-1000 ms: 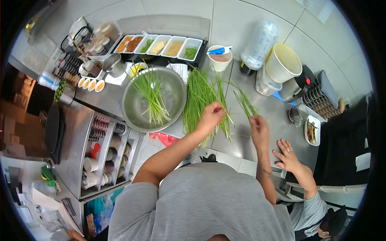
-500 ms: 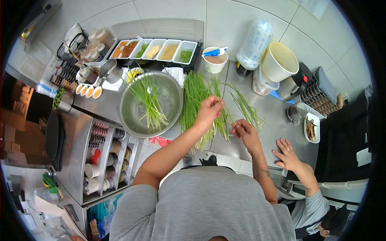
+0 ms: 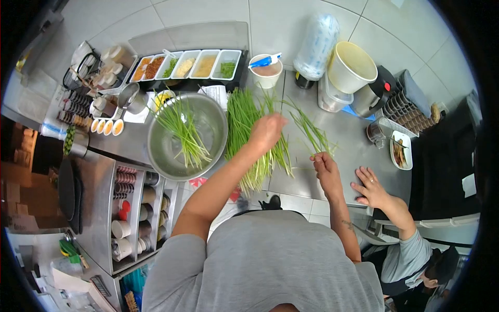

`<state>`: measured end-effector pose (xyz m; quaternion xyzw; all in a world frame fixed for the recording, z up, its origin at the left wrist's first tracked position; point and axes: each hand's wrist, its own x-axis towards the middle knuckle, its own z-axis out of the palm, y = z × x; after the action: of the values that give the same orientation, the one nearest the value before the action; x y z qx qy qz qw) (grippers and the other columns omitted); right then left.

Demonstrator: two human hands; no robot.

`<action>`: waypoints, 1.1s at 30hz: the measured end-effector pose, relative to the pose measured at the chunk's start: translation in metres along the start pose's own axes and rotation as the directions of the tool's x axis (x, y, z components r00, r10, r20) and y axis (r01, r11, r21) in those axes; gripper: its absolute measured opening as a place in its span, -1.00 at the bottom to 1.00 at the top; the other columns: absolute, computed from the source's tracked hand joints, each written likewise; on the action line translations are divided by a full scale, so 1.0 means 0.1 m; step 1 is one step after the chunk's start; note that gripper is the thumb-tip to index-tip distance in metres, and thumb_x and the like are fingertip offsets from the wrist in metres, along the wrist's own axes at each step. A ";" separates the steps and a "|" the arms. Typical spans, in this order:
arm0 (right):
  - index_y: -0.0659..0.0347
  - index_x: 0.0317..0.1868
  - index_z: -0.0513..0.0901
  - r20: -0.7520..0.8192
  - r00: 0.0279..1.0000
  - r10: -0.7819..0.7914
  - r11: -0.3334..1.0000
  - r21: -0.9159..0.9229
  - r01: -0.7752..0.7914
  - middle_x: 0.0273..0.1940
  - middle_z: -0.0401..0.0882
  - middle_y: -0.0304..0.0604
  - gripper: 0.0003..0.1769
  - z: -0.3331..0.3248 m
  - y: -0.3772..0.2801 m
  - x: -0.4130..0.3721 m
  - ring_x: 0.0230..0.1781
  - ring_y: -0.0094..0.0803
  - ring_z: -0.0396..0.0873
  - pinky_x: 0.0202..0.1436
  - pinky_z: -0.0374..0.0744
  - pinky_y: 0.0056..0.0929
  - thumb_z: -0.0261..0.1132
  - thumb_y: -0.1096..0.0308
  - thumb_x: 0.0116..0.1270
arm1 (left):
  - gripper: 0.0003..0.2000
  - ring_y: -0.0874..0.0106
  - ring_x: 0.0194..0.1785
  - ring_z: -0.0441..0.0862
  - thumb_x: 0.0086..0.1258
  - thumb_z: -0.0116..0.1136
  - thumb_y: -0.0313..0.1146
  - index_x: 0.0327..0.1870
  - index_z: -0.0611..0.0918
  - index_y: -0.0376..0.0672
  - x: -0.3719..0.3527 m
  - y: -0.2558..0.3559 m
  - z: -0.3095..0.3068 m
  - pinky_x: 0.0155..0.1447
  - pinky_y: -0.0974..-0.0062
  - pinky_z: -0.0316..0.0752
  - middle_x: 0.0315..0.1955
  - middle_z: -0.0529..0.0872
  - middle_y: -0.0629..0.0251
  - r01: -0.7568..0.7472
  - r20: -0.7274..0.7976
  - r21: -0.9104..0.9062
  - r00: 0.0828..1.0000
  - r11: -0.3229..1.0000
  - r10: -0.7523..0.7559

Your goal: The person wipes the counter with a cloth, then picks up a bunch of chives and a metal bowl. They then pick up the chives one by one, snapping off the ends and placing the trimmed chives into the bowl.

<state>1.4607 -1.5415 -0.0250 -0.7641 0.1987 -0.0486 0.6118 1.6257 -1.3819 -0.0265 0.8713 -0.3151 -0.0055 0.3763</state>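
Observation:
My left hand (image 3: 267,131) is above the right part of a thick pile of long green stalks (image 3: 248,130), its fingers pressed together; what they hold is too small to tell. Lower right, my right hand (image 3: 326,167) pinches the end of a thin green stalk, most of which cannot be made out. A smaller loose bunch of stalks (image 3: 311,127) rests on the steel counter (image 3: 296,184) just beyond it. More stalks (image 3: 188,136) lie in a large steel bowl (image 3: 156,151) left of the pile.
A co-worker's hand (image 3: 371,188) lies flat on the counter at right. Behind are a row of ingredient trays (image 3: 206,65), a white tub (image 3: 266,78), a cream bucket (image 3: 352,67) and a kettle (image 3: 375,91). A dish (image 3: 402,151) sits far right. Shelves (image 3: 136,208) stand lower left.
The view has shifted slightly. My right hand has moved right, away from the pile and farther from my left hand. My left hand has turned and moved slightly up.

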 end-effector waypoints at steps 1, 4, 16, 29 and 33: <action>0.28 -0.22 0.50 -0.013 1.000 0.014 1.000 -0.018 -0.014 -0.42 0.46 -0.33 -0.81 -0.03 -0.01 -0.01 -0.50 -0.62 0.25 -0.43 0.29 -0.60 0.03 0.33 0.42 | -0.92 -0.02 -0.22 0.51 0.31 -0.01 -0.48 -0.32 0.47 -0.32 -0.01 0.03 0.02 -0.14 0.13 0.42 -0.38 0.52 0.00 -0.010 0.023 -0.021 1.000 1.000 0.010; 0.30 -0.21 0.48 -0.041 0.999 0.007 0.995 -0.101 -0.011 -0.37 0.58 -0.22 -0.82 -0.10 0.03 -0.02 -0.47 -0.57 0.34 -0.37 0.37 -0.54 0.03 0.35 0.41 | -0.91 0.02 -0.15 0.51 0.30 -0.01 -0.47 -0.32 0.48 -0.32 -0.01 0.17 0.07 -0.10 0.18 0.44 -0.32 0.51 0.05 -0.123 0.025 -0.114 0.992 0.986 0.126; 0.31 -0.30 0.49 -0.028 0.996 -0.088 0.971 -0.225 0.080 -0.46 0.44 -0.30 -0.81 -0.04 0.11 -0.11 -0.47 -0.59 0.30 -0.35 0.34 -0.58 0.02 0.38 0.41 | -0.92 0.14 -0.27 0.47 0.04 0.05 -0.53 -0.41 0.49 -0.25 -0.43 0.30 0.01 -0.19 0.24 0.41 -0.41 0.48 0.14 -0.443 0.031 0.070 0.896 0.894 0.442; 0.28 -0.26 0.45 -0.010 0.997 -0.071 0.996 -0.057 0.071 -0.43 0.52 -0.14 -0.80 0.50 0.08 -0.17 -0.44 -0.40 0.46 -0.30 0.46 -0.45 0.02 0.32 0.43 | -0.85 0.12 -0.19 0.54 0.24 0.08 -0.39 -0.42 0.60 -0.29 -0.38 -0.27 -0.56 -0.15 0.27 0.45 -0.32 0.60 0.05 0.020 -0.445 0.143 0.894 0.989 0.046; 0.28 -0.27 0.43 -0.081 0.996 -0.041 0.975 0.216 0.058 -0.45 0.42 -0.27 -0.78 0.54 -0.05 -0.05 -0.43 -0.58 0.34 -0.34 0.40 -0.55 0.02 0.29 0.45 | -0.75 0.18 -0.22 0.54 0.31 0.13 -0.25 -0.37 0.64 -0.30 -0.42 -0.31 -0.76 -0.14 0.33 0.43 -0.29 0.60 0.06 -0.037 -0.395 0.227 0.910 0.973 0.127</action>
<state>1.4741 -1.4892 -0.0325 -0.6947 0.1962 -0.1145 0.6825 1.6276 -1.2937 -0.0019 0.8746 -0.2652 0.2257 0.3372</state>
